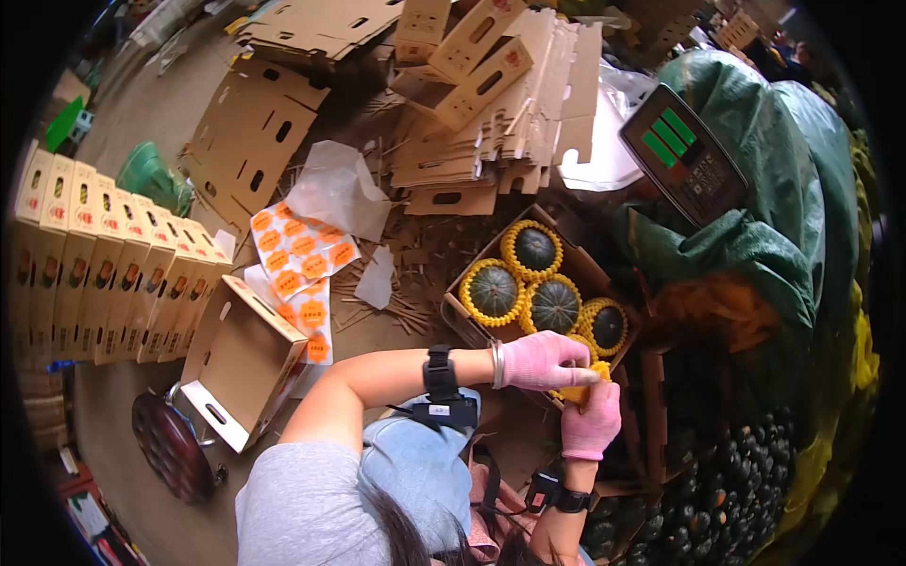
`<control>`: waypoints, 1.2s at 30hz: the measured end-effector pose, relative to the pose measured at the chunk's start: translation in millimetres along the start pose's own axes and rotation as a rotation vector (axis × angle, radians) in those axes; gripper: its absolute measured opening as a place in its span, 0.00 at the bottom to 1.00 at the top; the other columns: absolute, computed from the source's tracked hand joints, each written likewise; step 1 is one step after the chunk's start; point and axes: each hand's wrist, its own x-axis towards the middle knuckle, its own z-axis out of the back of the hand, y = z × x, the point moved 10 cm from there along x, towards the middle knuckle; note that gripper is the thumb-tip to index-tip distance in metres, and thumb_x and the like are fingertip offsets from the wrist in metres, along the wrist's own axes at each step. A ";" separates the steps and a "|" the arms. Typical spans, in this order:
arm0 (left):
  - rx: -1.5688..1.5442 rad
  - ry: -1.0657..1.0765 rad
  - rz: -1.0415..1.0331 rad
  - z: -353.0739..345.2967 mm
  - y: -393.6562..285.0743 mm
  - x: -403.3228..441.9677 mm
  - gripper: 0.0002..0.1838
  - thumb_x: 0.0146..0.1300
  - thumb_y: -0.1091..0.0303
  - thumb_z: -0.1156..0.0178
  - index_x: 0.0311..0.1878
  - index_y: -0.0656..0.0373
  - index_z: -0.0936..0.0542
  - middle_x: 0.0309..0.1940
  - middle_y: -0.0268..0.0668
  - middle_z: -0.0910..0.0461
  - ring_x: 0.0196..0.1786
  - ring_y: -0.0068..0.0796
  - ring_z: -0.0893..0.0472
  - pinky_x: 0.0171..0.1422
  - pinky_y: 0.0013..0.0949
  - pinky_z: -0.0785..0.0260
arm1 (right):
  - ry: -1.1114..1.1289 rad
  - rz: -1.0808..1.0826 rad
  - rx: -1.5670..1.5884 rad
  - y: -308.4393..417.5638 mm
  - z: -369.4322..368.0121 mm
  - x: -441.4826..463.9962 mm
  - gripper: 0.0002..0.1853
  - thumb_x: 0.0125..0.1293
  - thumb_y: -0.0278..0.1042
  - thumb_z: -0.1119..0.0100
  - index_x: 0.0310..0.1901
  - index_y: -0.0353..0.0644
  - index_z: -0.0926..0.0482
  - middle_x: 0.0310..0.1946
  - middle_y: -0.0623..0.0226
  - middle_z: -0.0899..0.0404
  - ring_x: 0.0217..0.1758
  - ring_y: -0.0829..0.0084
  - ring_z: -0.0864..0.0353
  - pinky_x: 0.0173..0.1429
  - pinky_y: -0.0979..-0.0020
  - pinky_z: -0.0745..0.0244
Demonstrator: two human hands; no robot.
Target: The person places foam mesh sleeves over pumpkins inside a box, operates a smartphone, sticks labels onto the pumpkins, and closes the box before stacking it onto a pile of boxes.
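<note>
Both my hands wear pink gloves and meet over the near edge of an open cardboard box. My left hand is closed, its fingertips pinching a yellow foam net. Just below it, my right hand is closed on the same net. Whether anything sits inside that net is hidden by the gloves. Several round dark green squashes lie in the box beyond my hands, each wrapped around its side in yellow foam netting.
Loose dark squashes are heaped at lower right. A scale display stands by a green tarp. Flattened cartons are stacked ahead. Orange sticker sheets, an open box, a stool and a carton row are left.
</note>
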 end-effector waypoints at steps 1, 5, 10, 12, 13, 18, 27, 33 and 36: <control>-0.014 0.019 0.049 1.9 1.3 -3.0 0.20 0.65 0.50 0.45 0.36 0.62 0.23 0.30 0.47 0.22 0.36 0.41 0.21 0.42 0.38 0.30 | -0.026 0.034 -0.004 3.0 1.2 0.7 0.10 0.47 0.28 0.39 0.33 0.42 0.28 0.30 0.59 0.30 0.33 0.54 0.25 0.32 0.60 0.28; -0.126 -0.028 0.094 10.7 13.8 -4.4 0.17 0.62 0.56 0.39 0.41 0.62 0.24 0.31 0.39 0.22 0.37 0.26 0.23 0.43 0.31 0.30 | 0.050 -0.019 0.327 10.8 -3.7 3.3 0.16 0.46 0.28 0.34 0.36 0.40 0.30 0.31 0.58 0.30 0.33 0.54 0.25 0.36 0.64 0.26; -0.782 0.145 0.270 -1.9 13.7 -13.3 0.11 0.60 0.64 0.35 0.35 0.57 0.26 0.33 0.26 0.26 0.38 0.14 0.29 0.44 0.22 0.34 | 0.206 -0.442 1.349 8.6 -43.5 -2.2 0.31 0.48 0.45 0.25 0.44 0.41 0.36 0.36 0.67 0.25 0.38 0.79 0.26 0.42 0.76 0.27; -0.897 0.140 0.288 -6.0 18.5 -18.4 0.10 0.62 0.63 0.37 0.33 0.56 0.26 0.33 0.25 0.26 0.38 0.13 0.28 0.43 0.21 0.33 | 0.135 -0.386 1.085 3.3 -42.6 5.1 0.30 0.48 0.49 0.25 0.41 0.42 0.35 0.29 0.72 0.26 0.33 0.82 0.26 0.38 0.77 0.28; -0.924 0.131 0.274 -5.7 21.5 -19.1 0.09 0.63 0.63 0.38 0.33 0.56 0.26 0.33 0.25 0.26 0.38 0.12 0.28 0.42 0.20 0.32 | 0.107 -0.383 0.987 5.4 -35.0 9.5 0.26 0.50 0.46 0.26 0.38 0.41 0.32 0.27 0.73 0.28 0.31 0.84 0.28 0.37 0.77 0.28; -0.757 -0.104 0.242 24.7 24.0 -20.1 0.08 0.65 0.64 0.39 0.37 0.57 0.25 0.32 0.23 0.28 0.38 0.10 0.31 0.43 0.19 0.34 | -0.137 -0.454 1.132 -15.7 -25.0 13.3 0.12 0.54 0.16 0.42 0.38 0.39 0.31 0.30 0.73 0.30 0.35 0.84 0.29 0.38 0.81 0.31; -1.104 -0.099 0.288 25.2 35.3 -29.5 0.15 0.66 0.63 0.43 0.48 0.64 0.24 0.43 0.34 0.20 0.47 0.22 0.22 0.54 0.26 0.31 | 0.053 -0.346 1.068 -27.0 -57.5 18.2 0.14 0.46 0.12 0.56 0.35 0.34 0.25 0.30 0.66 0.22 0.34 0.70 0.21 0.45 0.69 0.25; -0.941 0.077 0.340 30.5 25.1 -38.0 0.22 0.68 0.55 0.46 0.56 0.63 0.27 0.50 0.33 0.22 0.53 0.21 0.25 0.61 0.27 0.35 | 0.385 -0.795 2.241 15.7 -79.5 8.5 0.23 0.53 0.14 0.49 0.54 0.35 0.29 0.48 0.60 0.21 0.47 0.66 0.19 0.52 0.68 0.22; -0.968 0.141 0.329 15.8 32.3 -40.8 0.23 0.68 0.56 0.45 0.59 0.63 0.29 0.53 0.32 0.25 0.55 0.21 0.27 0.62 0.28 0.37 | 0.419 -0.808 1.764 11.0 -95.6 5.3 0.23 0.58 0.20 0.44 0.56 0.39 0.34 0.45 0.63 0.22 0.43 0.71 0.20 0.46 0.71 0.22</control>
